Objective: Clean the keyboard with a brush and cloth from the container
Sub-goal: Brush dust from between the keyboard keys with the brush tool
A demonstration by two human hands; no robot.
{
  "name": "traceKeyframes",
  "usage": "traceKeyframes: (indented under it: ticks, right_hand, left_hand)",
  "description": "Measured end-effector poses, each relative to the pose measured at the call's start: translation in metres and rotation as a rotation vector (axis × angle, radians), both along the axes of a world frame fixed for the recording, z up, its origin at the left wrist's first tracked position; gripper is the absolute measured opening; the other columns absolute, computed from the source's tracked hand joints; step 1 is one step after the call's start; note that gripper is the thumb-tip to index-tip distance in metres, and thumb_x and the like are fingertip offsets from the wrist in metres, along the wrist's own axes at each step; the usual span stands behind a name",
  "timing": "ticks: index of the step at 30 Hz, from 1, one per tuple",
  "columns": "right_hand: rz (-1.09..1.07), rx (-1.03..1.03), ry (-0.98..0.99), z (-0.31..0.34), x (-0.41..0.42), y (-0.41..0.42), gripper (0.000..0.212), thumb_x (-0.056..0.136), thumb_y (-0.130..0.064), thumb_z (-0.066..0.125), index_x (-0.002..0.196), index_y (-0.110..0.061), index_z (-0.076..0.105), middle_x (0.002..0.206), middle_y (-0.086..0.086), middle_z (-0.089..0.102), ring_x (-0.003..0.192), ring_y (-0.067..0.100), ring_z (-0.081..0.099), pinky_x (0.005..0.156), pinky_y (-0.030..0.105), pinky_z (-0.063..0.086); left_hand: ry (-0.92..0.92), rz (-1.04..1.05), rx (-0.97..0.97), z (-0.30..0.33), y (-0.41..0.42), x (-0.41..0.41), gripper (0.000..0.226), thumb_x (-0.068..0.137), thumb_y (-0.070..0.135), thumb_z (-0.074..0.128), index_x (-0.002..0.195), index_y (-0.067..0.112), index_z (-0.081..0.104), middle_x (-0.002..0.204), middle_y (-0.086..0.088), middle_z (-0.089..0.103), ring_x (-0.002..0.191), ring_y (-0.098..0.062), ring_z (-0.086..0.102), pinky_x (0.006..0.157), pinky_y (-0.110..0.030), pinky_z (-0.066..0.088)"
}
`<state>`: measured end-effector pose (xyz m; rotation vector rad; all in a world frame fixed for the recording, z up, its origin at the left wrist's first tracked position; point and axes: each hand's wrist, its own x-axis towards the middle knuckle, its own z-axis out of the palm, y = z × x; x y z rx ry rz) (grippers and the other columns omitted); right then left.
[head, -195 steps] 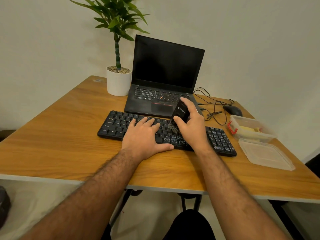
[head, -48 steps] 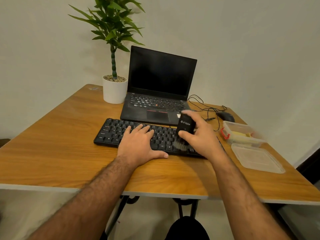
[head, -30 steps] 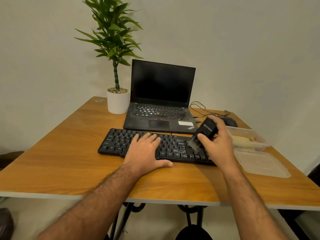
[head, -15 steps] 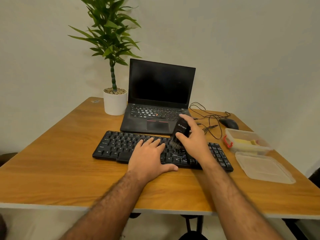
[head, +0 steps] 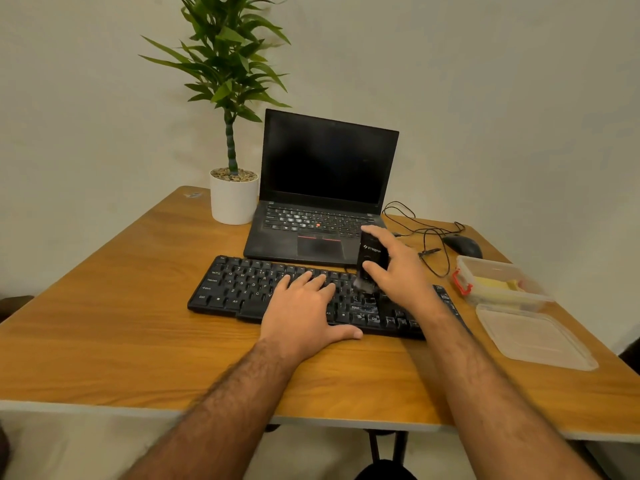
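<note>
Right hand [head: 398, 271] grips small black brush [head: 371, 259], bristles seemingly touching black keyboard [head: 249, 289] at mid-right; left hand [head: 301, 311] flat, pressing keys. Keyboard lies on wooden desk [head: 104, 323]; clear plastic container [head: 502, 284] near right, holding yellow cloth [head: 493, 283].

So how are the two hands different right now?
The left hand lies flat, fingers straight, on the keyboard; the right hand is raised and grips the brush. The left sits mid-keyboard, the right nearer its right end. Both are bare and over the keys.
</note>
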<state>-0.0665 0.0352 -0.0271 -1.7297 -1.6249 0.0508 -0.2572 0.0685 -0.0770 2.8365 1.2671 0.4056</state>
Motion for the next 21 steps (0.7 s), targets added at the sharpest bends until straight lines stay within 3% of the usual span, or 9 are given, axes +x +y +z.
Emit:
traceKeyframes:
  ticks: [2,5,7,10,13,14,18,21]
  right_hand:
    - [-0.022,0.005,-0.019,0.001,-0.002,0.001,0.063,0.09,-0.015,0.067,0.141,-0.042,0.041,0.124,-0.005,0.055,0.107,0.013,0.059,0.081,0.033,0.06]
    - [0.139,-0.058,-0.005,0.001,-0.013,-0.002,0.063,0.09,-0.012,0.067,0.14,-0.041,0.042,0.126,-0.008,0.052,0.1,0.006,0.057,0.071,0.017,0.055]
    - [0.135,-0.066,-0.008,0.006,-0.011,0.0,0.062,0.09,-0.013,0.068,0.14,-0.041,0.043,0.125,-0.006,0.055,0.096,0.006,0.059,0.071,0.019,0.056]
    - [0.021,-0.019,-0.072,0.007,-0.009,0.0,0.063,0.09,-0.015,0.068,0.142,-0.04,0.042,0.125,-0.003,0.06,0.105,0.011,0.059,0.081,0.028,0.058]
    - [0.093,-0.038,-0.133,0.003,-0.018,-0.003,0.063,0.091,-0.015,0.067,0.143,-0.038,0.041,0.126,-0.009,0.055,0.107,0.006,0.053,0.078,0.013,0.049]
    - [0.122,-0.066,-0.138,0.005,-0.017,-0.004,0.064,0.09,-0.015,0.068,0.142,-0.04,0.041,0.127,-0.009,0.056,0.107,0.006,0.054,0.078,0.014,0.05]
    - [0.076,-0.117,-0.157,0.018,-0.008,0.002,0.065,0.087,-0.017,0.07,0.14,-0.044,0.042,0.126,-0.002,0.06,0.104,0.014,0.06,0.081,0.034,0.059]
    - [0.071,-0.055,-0.135,0.01,-0.017,0.002,0.065,0.089,-0.016,0.068,0.142,-0.041,0.04,0.128,-0.002,0.058,0.105,0.011,0.057,0.08,0.024,0.056]
  left_hand:
    - [0.0,0.001,-0.001,0.0,-0.001,0.0,0.106,0.072,0.094,0.035,0.153,0.026,0.036,0.162,0.003,0.03,0.152,-0.018,0.018,0.124,-0.049,0.012]
    - [-0.005,0.003,0.002,0.001,-0.001,0.0,0.105,0.072,0.094,0.035,0.152,0.026,0.037,0.161,0.003,0.031,0.151,-0.018,0.02,0.123,-0.049,0.013]
    - [-0.008,0.002,0.007,0.0,0.0,0.0,0.106,0.072,0.094,0.035,0.152,0.025,0.038,0.161,0.002,0.032,0.151,-0.018,0.02,0.123,-0.049,0.013]
    - [-0.005,0.002,0.003,0.0,-0.001,0.0,0.106,0.072,0.094,0.035,0.152,0.026,0.037,0.161,0.002,0.031,0.151,-0.018,0.019,0.123,-0.049,0.013]
    - [-0.01,0.003,0.002,0.001,-0.002,-0.001,0.106,0.072,0.094,0.035,0.152,0.026,0.037,0.161,0.003,0.032,0.151,-0.018,0.02,0.124,-0.049,0.013]
    - [-0.012,0.001,0.0,0.001,-0.001,-0.001,0.106,0.072,0.094,0.035,0.152,0.025,0.038,0.161,0.002,0.032,0.151,-0.018,0.02,0.123,-0.049,0.013]
    - [-0.014,-0.001,-0.003,-0.001,0.0,0.0,0.106,0.072,0.095,0.035,0.152,0.025,0.038,0.161,0.003,0.032,0.151,-0.018,0.02,0.124,-0.049,0.012]
    - [-0.008,0.002,-0.001,0.0,0.0,-0.001,0.106,0.072,0.094,0.035,0.152,0.025,0.038,0.162,0.003,0.031,0.151,-0.018,0.02,0.124,-0.049,0.012]
